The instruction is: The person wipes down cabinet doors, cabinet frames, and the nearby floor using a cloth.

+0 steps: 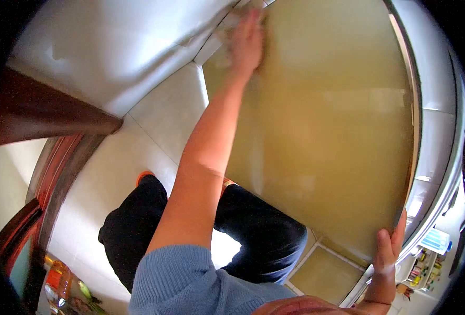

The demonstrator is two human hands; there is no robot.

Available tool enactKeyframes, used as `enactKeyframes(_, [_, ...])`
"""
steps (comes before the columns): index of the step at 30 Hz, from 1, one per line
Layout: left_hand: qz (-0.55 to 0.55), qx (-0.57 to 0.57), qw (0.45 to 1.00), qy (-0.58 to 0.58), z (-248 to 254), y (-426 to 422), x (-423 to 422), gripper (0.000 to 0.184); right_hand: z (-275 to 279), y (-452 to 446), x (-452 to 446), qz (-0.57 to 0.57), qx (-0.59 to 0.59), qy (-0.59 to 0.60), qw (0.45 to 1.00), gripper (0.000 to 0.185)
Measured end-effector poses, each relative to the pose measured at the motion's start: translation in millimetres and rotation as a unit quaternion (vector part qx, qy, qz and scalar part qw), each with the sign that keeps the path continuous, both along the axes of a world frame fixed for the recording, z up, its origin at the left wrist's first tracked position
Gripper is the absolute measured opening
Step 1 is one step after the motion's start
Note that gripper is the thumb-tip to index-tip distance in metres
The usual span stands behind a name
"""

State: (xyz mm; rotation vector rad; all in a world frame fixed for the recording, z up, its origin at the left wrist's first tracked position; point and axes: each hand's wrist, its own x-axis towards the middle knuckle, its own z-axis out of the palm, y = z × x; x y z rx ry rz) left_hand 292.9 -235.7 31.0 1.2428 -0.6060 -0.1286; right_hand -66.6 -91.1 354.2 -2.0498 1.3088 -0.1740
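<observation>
L hand (pixel 247 50) blurred at far end of glossy tan panel (pixel 327 136), grip: can't tell; R hand (pixel 387 249) closed on panel's side edge, thumb on front.

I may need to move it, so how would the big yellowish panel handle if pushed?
The panel is probably stiff, being broad and flat. Its glossy, reflective face may feel slippery. The edge the right hand holds likely grips better.
</observation>
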Motion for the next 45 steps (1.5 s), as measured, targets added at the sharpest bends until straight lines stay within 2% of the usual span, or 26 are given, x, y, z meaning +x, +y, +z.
enactKeyframes(3, [0.016,0.075,0.996,0.043,-111.7,6.9,-6.6,0.043,-3.0,3.6,5.3,0.018,-0.034,0.012,0.999,0.075])
enactKeyframes(5, [0.0,0.095,0.987,0.126,-160.8,18.0,-23.1,0.045,-3.9,2.7,5.7,0.027,-0.042,-0.003,0.999,0.073])
enactKeyframes(7, [0.013,0.18,0.983,0.021,-231.0,24.0,-49.9,0.049,-1.1,-5.7,-6.2,0.013,-0.075,0.044,0.996,0.074])
enactKeyframes(9, [-0.032,0.241,0.969,0.048,-275.6,47.8,-96.4,0.053,1.1,-23.9,-35.5,-0.008,-0.086,0.044,0.995,0.075])
enactKeyframes(10, [-0.099,0.279,0.938,0.182,-269.9,68.8,-121.0,0.053,0.2,-28.6,-44.2,-0.03,-0.1,0.043,0.994,0.076])
enactKeyframes(12, [-0.09,0.294,0.924,0.227,-286.2,100.3,-211.5,0.056,0.1,-36.4,-34.0,-0.006,-0.097,0.048,0.994,0.076])
enactKeyframes(13, [-0.256,0.331,0.788,0.451,-201.6,136.5,-200.2,0.055,0.6,-39.0,-30.1,0.018,-0.096,0.055,0.994,0.076])
enactKeyframes(14, [-0.209,0.303,0.816,0.445,-231.4,144.0,-254.9,0.053,0.1,-40.5,-31.8,0.02,-0.096,0.053,0.994,0.076])
enactKeyframes(15, [-0.13,0.244,0.881,0.385,-275.5,134.5,-305.0,0.051,0.4,-41.9,-34.8,0.006,-0.096,0.055,0.994,0.076])
enactKeyframes(17, [-0.042,0.171,0.934,0.31,-317.8,129.3,-351.8,0.048,-0.2,-43.8,-38.5,-0.008,-0.095,0.057,0.994,0.075])
enactKeyframes(19, [-0.041,0.046,0.854,0.517,-238.1,125.4,-298.5,0.049,-1.3,-47.3,-40.7,-0.001,-0.064,0.017,0.998,0.073])
enactKeyframes(20, [-0.037,0.072,0.882,0.465,-177.2,121.4,-239.7,0.048,-2.6,-48.1,-45.2,-0.015,-0.086,0.032,0.996,0.075])
enactKeyframes(21, [-0.077,0.056,0.869,0.485,-141.2,115.5,-189.6,0.048,-4.0,-47.6,-46.5,-0.016,-0.085,0.03,0.996,0.075])
enactKeyframes(23, [-0.094,-0.113,0.891,0.429,-104.8,72.3,-111.4,0.048,-4.3,-46.0,-45.3,-0.023,-0.092,0.05,0.994,0.078])
enactKeyframes(24, [-0.067,-0.263,0.9,0.342,-92.7,40.5,-79.1,0.048,-5.8,-43.4,-42.9,-0.01,-0.093,0.041,0.995,0.08])
enactKeyframes(25, [-0.06,-0.283,0.919,0.266,-67.7,15.7,-40.6,0.048,-6.8,-43.3,-44.2,-0.012,-0.092,0.041,0.995,0.08])
enactKeyframes(27, [-0.06,-0.191,0.978,0.061,8.1,6.7,24.8,0.04,-6.9,-43.2,-47.2,-0.04,-0.109,0.036,0.993,0.08])
enactKeyframes(29, [-0.05,-0.169,0.972,-0.158,27.1,-26.8,54.5,0.045,-1.7,-45.2,-49.0,-0.069,-0.106,0.064,0.99,0.08])
enactKeyframes(31, [-0.033,-0.127,0.969,-0.208,-3.8,-35.1,63.9,0.043,-3.5,-51.5,-59.9,-0.099,-0.102,0.085,0.986,0.08])
enactKeyframes(33, [0.048,-0.12,0.973,-0.192,-69.2,-37.7,56.2,0.032,-3.0,-59.6,-80.3,-0.083,-0.101,0.053,0.99,0.081])
enactKeyframes(35, [0.041,-0.093,0.992,-0.076,-156.5,-35.5,42.1,0.033,3.2,-59.4,-95.6,-0.095,-0.12,0.051,0.987,0.082])
enactKeyframes(37, [0.021,0.018,0.994,0.103,-225.5,-19.8,28.2,0.035,12.5,-57.2,-113.5,-0.108,-0.136,0.052,0.983,0.083])
enactKeyframes(39, [-0.026,0.185,0.954,0.233,-293.5,-18.8,37.8,0.037,21.2,-61.6,-131.1,-0.123,-0.148,0.049,0.98,0.085])
enactKeyframes(42, [-0.04,0.113,0.925,0.36,-267.5,-21.2,47.5,0.038,34.9,-69.1,-154.3,-0.141,-0.154,0.042,0.977,0.086])
enactKeyframes(43, [-0.042,0.115,0.925,0.36,-255.1,-20.0,46.5,0.038,37.6,-71.4,-161.1,-0.145,-0.154,0.038,0.977,0.087])
enactKeyframes(45, [-0.042,-0.063,0.944,0.32,-228.3,-21.7,40.2,0.037,41.2,-75.8,-173.6,-0.152,-0.153,0.033,0.976,0.088])
